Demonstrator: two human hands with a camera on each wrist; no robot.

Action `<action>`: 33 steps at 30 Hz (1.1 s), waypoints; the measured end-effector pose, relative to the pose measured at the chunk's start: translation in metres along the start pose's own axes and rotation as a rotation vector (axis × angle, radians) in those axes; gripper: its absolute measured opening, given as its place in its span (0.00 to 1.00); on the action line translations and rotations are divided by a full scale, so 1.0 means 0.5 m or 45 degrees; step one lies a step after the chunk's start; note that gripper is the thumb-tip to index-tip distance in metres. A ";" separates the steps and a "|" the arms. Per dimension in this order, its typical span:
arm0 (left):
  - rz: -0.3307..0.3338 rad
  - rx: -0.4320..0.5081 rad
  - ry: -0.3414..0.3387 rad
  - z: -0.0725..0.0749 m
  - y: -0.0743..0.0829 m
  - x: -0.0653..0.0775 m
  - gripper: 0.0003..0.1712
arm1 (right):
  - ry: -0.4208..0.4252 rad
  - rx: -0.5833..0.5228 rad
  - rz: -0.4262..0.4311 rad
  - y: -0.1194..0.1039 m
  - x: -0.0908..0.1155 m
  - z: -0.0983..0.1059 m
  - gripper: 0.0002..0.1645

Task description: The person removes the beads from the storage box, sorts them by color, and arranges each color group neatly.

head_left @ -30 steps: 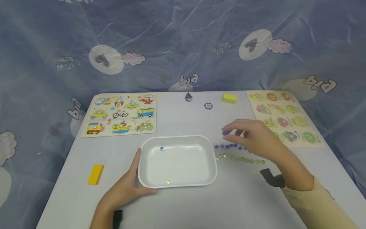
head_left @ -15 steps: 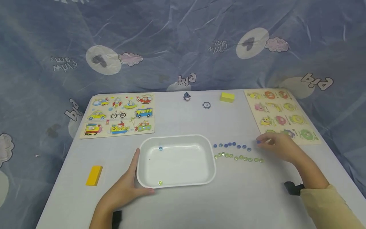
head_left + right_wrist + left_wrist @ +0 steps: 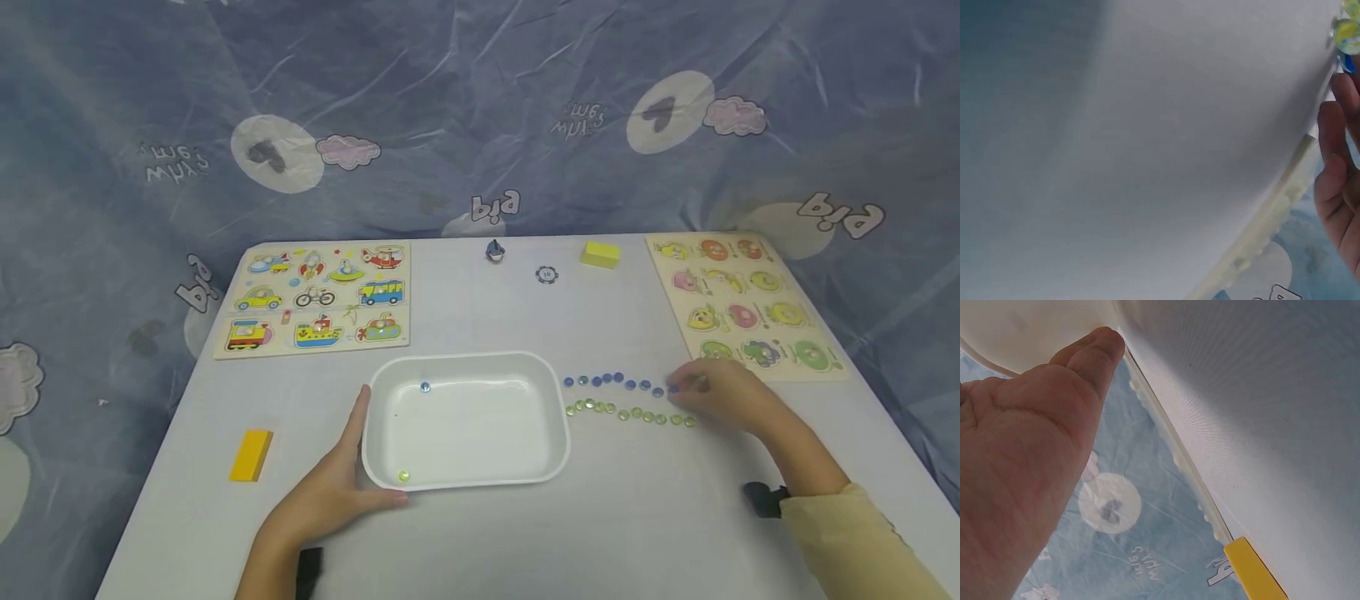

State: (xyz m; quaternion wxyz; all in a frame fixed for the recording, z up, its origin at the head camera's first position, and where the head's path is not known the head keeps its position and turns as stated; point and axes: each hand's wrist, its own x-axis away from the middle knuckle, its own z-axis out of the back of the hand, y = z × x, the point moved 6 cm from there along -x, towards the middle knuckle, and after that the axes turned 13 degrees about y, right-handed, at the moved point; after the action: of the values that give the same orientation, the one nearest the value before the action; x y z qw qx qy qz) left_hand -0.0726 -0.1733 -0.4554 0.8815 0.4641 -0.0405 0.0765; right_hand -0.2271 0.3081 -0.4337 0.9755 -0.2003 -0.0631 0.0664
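My left hand [image 3: 330, 483] rests against the left end of a white plastic tray [image 3: 465, 483], fingers straight along its side and thumb at the front rim. A blue glass bead [image 3: 425, 387] and a yellow-green glass bead [image 3: 403, 476] lie inside the tray. At the right end of a row of blue glass beads [image 3: 618, 377], my right hand [image 3: 723, 396] pinches another blue bead [image 3: 673, 388] at table level. A row of yellow-green glass beads [image 3: 636, 413] runs just in front. In the right wrist view, fingertips [image 3: 1344, 87] are close to the blue bead.
A vehicle puzzle board [image 3: 315, 304] lies back left, a fruit puzzle board [image 3: 742, 308] back right. Yellow blocks sit at left [image 3: 251, 456] and back [image 3: 601, 255]. A small figurine [image 3: 495, 252] and a poker chip [image 3: 547, 275] are near the back edge, before a blue cloth [image 3: 450, 125].
My right hand has carried the blue bead right, then down to the end of the blue row. The yellow-green bead in the tray has slid left. My left hand stays at the tray.
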 end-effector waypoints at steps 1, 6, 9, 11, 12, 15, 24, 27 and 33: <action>0.001 0.002 0.001 0.001 0.000 0.000 0.81 | 0.002 0.010 0.008 -0.003 -0.001 0.004 0.22; 0.015 0.014 -0.002 0.003 0.003 0.000 0.81 | 0.075 0.045 0.124 -0.052 -0.009 0.043 0.20; 0.020 0.019 -0.004 0.002 0.004 0.001 0.81 | 0.145 0.017 0.240 -0.128 -0.014 0.070 0.19; 0.017 0.020 -0.002 0.002 0.004 0.001 0.81 | 0.189 -0.002 0.314 -0.192 -0.016 0.080 0.18; 0.016 0.021 -0.001 0.001 0.004 0.001 0.81 | 0.204 -0.010 0.358 -0.227 -0.016 0.083 0.18; 0.012 0.026 0.005 0.001 0.004 0.000 0.81 | 0.206 -0.043 0.472 -0.332 -0.016 0.082 0.17; 0.023 0.030 0.011 0.000 0.004 0.001 0.82 | 0.021 -0.075 0.709 -0.588 -0.008 -0.001 0.16; 0.024 0.025 0.009 -0.001 0.002 0.000 0.81 | -0.037 -0.100 0.766 -0.634 -0.013 -0.045 0.16; 0.032 0.012 -0.004 -0.001 -0.001 0.001 0.81 | -0.144 -0.101 0.765 -0.658 -0.028 -0.125 0.19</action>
State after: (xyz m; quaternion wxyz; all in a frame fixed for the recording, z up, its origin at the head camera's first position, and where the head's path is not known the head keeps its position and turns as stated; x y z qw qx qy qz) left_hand -0.0718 -0.1730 -0.4557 0.8782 0.4679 -0.0473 0.0868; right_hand -0.1972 -0.0174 -0.3606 0.8986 -0.2437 -0.0576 0.3602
